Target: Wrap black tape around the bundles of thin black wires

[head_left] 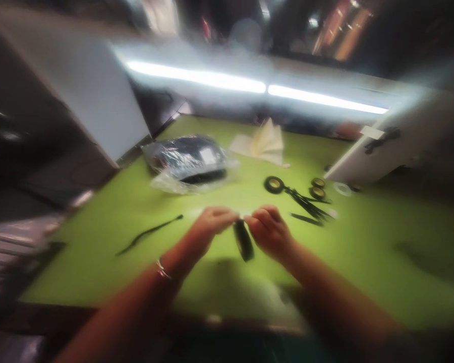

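Over the green counter (pixel 363 252), our left hand (pixel 214 221) and right hand (pixel 269 231) were both pinched shut on the black tape roll (pixel 244 242) hanging between them. We seemed to be working its top edge; continuing called for steady fingertip control.

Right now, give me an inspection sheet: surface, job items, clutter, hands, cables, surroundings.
Surface: green tabletop.
Job items: black roll, tilted, below the fingertips.
Clutter: clear bag with dark contents, pale folded paper, other rolls, black strips, white ring.
Hands: left hand and right hand close together at the roll's top; exact grip too blurred.
Cables: none certain; thin black piece at left unidentifiable.
Surroundings: two lit tubes, pale side panels.
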Motion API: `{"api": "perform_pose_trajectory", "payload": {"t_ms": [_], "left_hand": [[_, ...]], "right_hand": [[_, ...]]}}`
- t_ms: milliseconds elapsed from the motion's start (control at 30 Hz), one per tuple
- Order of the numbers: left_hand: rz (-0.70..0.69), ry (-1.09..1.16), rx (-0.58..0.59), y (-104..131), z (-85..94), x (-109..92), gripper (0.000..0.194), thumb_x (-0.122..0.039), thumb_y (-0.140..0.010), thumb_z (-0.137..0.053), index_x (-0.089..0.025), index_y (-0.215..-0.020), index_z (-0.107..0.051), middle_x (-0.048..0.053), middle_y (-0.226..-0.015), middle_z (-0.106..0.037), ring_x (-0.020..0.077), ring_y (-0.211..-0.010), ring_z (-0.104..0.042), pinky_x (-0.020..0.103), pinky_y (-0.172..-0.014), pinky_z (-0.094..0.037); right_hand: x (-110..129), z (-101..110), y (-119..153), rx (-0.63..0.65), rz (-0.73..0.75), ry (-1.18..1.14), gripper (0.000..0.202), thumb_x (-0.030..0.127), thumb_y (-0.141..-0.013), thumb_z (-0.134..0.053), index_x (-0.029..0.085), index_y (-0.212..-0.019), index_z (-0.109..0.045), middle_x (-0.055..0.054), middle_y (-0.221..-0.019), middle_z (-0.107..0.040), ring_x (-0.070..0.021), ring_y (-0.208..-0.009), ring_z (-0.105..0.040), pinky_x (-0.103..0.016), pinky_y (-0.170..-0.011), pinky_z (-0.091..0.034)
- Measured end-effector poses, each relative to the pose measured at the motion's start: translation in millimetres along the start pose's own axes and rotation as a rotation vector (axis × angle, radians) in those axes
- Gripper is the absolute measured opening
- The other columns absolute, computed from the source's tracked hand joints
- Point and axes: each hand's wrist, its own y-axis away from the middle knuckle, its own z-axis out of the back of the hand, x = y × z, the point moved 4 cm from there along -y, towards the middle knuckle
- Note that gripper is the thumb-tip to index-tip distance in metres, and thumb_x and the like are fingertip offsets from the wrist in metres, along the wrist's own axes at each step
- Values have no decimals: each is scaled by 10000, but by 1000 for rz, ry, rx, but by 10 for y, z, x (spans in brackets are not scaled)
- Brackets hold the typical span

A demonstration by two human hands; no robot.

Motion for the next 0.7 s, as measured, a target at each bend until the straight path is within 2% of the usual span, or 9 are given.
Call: {"api": "perform_pose_trajectory", "payload": {"t_ms": [100, 200, 300, 400, 500, 600, 700], "left_hand": [[-8, -90, -7, 1, 0, 19, 295, -427, -747, -686, -144, -666, -707, 7, -579, -604, 106, -555, -491, 243, -550, -381], [-50, -191, -18, 2, 1, 16, 269, -399, -771, -671, -140, -724, -729, 48, -686, -684, 152, -649, -577, 269, -627, -445], [-165, -327, -111, 13, 10, -35, 184, -305, -776, -665, -143, -703, -717, 31, -654, -665, 137, -614, -561, 251, -596, -433], [-328, -444, -163, 35, -24, -89, 117, -217, -785, -643, -162, -700, -701, 11, -663, -637, 118, -611, -537, 239, -601, -423], [-459, -553, -207, 59, -61, -102, 117, -177, -799, -625, -172, -697, -682, 10, -670, -599, 122, -635, -523, 248, -619, -416], [-503, -634, -226, 69, -81, -86, 124, -162, -811, -615, -169, -701, -672, 14, -660, -564, 127, -631, -505, 259, -615, -411], [-565, -681, -213, 78, -90, -92, 131, -171, -836, -594, -164, -735, -677, 29, -685, -568, 135, -648, -512, 263, -626, -419]], "right_hand": [[6, -10, -2, -7, 1, -9, 186, 82, -854, -555, 195, -997, -590, -49, -806, -572, -197, -874, -504, -329, -799, -488], [-24, -34, -24, -1, -60, -62, 158, 85, -865, -535, 212, -936, -596, -42, -807, -579, -189, -852, -507, -328, -776, -484], [-87, -37, -64, 9, -189, -172, 96, 117, -860, -552, 207, -859, -584, -41, -785, -577, -189, -806, -504, -334, -727, -475], [-125, -42, -83, 69, -298, -298, 75, 153, -854, -572, 199, -912, -583, -57, -849, -611, -200, -834, -540, -350, -738, -479], [-100, -55, -74, 141, -285, -298, 106, 139, -884, -531, 187, -948, -600, -58, -831, -654, -186, -771, -571, -332, -715, -484], [-72, -48, -65, 164, -248, -231, 123, 120, -892, -516, 175, -909, -624, -55, -769, -677, -180, -706, -584, -316, -681, -481], [-79, -2, -78, 188, -256, -251, 125, 121, -878, -538, 179, -916, -642, -57, -802, -704, -179, -719, -619, -310, -692, -489]]}}
